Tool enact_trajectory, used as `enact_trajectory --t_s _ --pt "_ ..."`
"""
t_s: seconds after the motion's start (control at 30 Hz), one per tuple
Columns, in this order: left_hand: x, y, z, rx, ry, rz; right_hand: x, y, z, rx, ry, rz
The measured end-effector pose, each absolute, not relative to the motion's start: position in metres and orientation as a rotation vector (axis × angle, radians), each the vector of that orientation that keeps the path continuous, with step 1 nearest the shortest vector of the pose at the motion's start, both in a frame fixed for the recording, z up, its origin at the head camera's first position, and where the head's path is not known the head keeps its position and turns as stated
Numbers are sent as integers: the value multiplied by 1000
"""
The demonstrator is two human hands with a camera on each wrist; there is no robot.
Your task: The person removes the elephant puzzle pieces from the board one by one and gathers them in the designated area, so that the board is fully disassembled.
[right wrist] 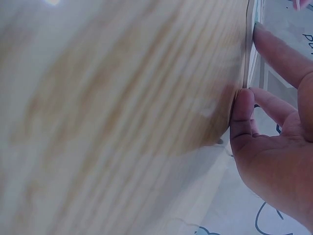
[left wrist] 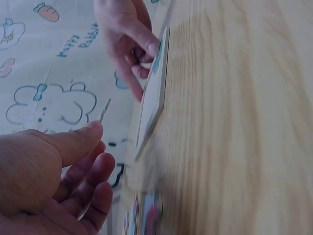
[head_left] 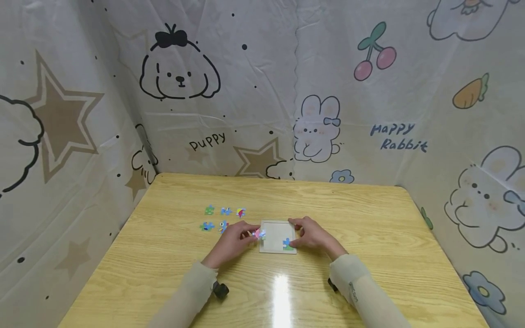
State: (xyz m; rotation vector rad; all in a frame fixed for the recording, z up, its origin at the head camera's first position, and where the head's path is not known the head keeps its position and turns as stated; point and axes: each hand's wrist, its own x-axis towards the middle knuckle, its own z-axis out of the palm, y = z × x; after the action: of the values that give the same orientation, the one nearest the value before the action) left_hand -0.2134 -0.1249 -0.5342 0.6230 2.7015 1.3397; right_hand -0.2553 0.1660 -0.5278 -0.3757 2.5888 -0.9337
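My left hand point(head_left: 237, 239) pinches a pink and light-blue jigsaw piece point(head_left: 258, 233) over the left edge of a pale square puzzle tray point(head_left: 278, 252). The left wrist view shows that piece point(left wrist: 104, 109) edge-on, between thumb and fingertips, raised off the table. My right hand point(head_left: 312, 234) holds the tray at its right side. Its thumb lies by a blue and green jigsaw piece point(head_left: 287, 244) set in the tray's near right corner, while a finger reaches the far right corner. In the right wrist view, curled fingers point(right wrist: 242, 110) meet the tray's edge.
Several loose jigsaw pieces lie in two rows left of the tray, among them a green piece point(head_left: 209, 210) and a red and yellow piece point(head_left: 240, 212). The wooden table point(head_left: 348, 209) is bordered by a printed cloth point(head_left: 254, 91) at the back and sides.
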Motion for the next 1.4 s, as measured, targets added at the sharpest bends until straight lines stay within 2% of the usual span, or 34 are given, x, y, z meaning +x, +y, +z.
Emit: enact_trajectory --t_s 0.53,1.4 --pt "-195 -187 -535 477 2781 1310 -255 166 -529 -382 2576 -962" --pt "-183 -225 -535 520 2907 1144 -256 166 -530 -387 2590 -945"
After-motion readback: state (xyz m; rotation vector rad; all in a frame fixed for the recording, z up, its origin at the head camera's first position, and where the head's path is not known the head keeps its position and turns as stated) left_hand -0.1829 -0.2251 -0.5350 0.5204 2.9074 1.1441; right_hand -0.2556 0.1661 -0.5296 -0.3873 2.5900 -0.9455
